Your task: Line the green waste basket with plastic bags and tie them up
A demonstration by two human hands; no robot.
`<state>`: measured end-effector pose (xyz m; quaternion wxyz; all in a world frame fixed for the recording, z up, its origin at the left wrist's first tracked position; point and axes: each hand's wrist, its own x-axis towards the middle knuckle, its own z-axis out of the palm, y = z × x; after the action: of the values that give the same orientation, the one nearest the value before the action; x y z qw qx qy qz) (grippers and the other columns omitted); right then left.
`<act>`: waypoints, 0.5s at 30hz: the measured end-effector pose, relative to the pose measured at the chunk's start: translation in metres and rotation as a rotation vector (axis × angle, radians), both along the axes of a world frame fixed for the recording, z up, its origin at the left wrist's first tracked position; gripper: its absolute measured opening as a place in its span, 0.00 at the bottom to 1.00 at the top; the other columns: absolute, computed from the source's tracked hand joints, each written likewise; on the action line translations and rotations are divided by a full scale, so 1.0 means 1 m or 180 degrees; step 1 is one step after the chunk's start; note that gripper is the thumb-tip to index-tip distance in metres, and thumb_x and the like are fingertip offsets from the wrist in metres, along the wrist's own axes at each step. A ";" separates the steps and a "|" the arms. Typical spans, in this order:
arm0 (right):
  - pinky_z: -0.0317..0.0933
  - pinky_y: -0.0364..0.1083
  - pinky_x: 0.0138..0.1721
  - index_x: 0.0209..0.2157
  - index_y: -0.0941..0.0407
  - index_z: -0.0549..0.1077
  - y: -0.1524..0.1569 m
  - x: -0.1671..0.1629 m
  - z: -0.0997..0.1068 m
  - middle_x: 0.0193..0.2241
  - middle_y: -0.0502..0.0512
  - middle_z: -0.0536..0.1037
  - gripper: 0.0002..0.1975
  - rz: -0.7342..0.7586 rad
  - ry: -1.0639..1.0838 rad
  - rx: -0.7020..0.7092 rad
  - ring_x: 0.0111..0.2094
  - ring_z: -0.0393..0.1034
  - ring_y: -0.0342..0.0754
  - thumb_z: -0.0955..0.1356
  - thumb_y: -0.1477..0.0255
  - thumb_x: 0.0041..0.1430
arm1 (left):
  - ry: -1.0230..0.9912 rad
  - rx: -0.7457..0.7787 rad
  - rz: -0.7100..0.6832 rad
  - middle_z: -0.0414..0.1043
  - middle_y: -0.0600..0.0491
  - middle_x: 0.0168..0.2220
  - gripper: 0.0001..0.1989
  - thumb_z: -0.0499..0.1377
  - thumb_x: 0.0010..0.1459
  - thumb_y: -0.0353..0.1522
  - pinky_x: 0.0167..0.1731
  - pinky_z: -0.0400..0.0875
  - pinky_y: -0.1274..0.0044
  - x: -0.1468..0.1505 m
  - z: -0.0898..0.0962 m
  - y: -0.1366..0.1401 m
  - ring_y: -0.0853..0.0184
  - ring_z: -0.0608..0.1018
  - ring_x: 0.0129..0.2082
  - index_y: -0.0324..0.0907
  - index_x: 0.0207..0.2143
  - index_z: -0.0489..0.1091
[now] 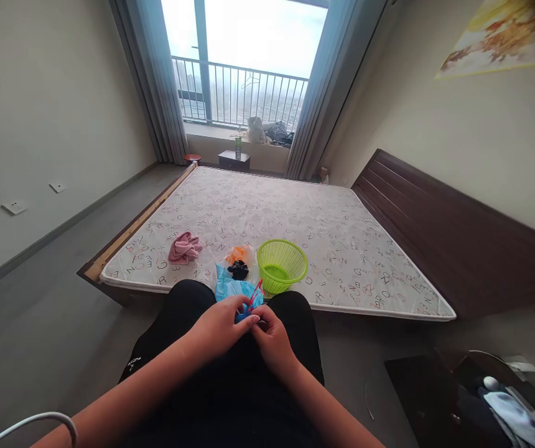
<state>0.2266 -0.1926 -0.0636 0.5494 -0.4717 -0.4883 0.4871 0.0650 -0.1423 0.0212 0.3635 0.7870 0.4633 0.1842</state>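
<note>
My left hand (223, 322) and my right hand (273, 341) meet above my lap, both with closed fingers. Between them is a gathered light blue plastic bag (231, 287), pinched at a darker blue part, with a thin red tie or string (258, 291) standing up from it. Just past the hands, at the mattress edge, lie a small black plastic bag (238, 270) and an orange-and-white plastic bag (239, 254), partly overlapped. A green plastic basket (282, 264) stands to their right, with nothing visible inside. What exactly each fingertip grips is partly hidden.
The letter-printed mattress (267, 205) stretches ahead, with a crumpled pink cloth (185, 247) on its near left. A dark wooden headboard (445, 230) stands right. On the floor at lower right is a dark low surface (428, 398) with several items. A white cable (38, 418) arcs at lower left.
</note>
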 end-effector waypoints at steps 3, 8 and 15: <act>0.65 0.46 0.44 0.36 0.53 0.77 -0.003 0.002 0.004 0.39 0.53 0.73 0.08 -0.0093 -0.0112 0.0159 0.41 0.70 0.48 0.71 0.63 0.62 | -0.0238 -0.0127 0.0124 0.80 0.50 0.42 0.15 0.61 0.62 0.41 0.42 0.71 0.72 0.006 -0.014 -0.004 0.61 0.79 0.41 0.43 0.47 0.75; 0.64 0.47 0.46 0.35 0.52 0.77 -0.008 0.013 0.014 0.38 0.52 0.73 0.10 0.0021 0.0049 0.0007 0.41 0.68 0.49 0.70 0.61 0.63 | -0.0809 -0.0306 0.0253 0.80 0.50 0.41 0.12 0.61 0.62 0.39 0.41 0.74 0.72 0.011 -0.024 -0.012 0.61 0.79 0.41 0.43 0.44 0.76; 0.64 0.47 0.39 0.35 0.52 0.75 -0.022 0.020 0.020 0.32 0.51 0.74 0.10 -0.0071 0.0016 -0.0224 0.34 0.67 0.48 0.71 0.60 0.62 | -0.0858 0.0078 0.0184 0.79 0.52 0.45 0.11 0.62 0.61 0.32 0.47 0.73 0.72 0.010 -0.021 -0.025 0.63 0.79 0.44 0.46 0.47 0.73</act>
<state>0.2465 -0.2149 -0.0432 0.5391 -0.4948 -0.4642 0.4990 0.0746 -0.1672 -0.0003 0.4073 0.7458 0.4304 0.3043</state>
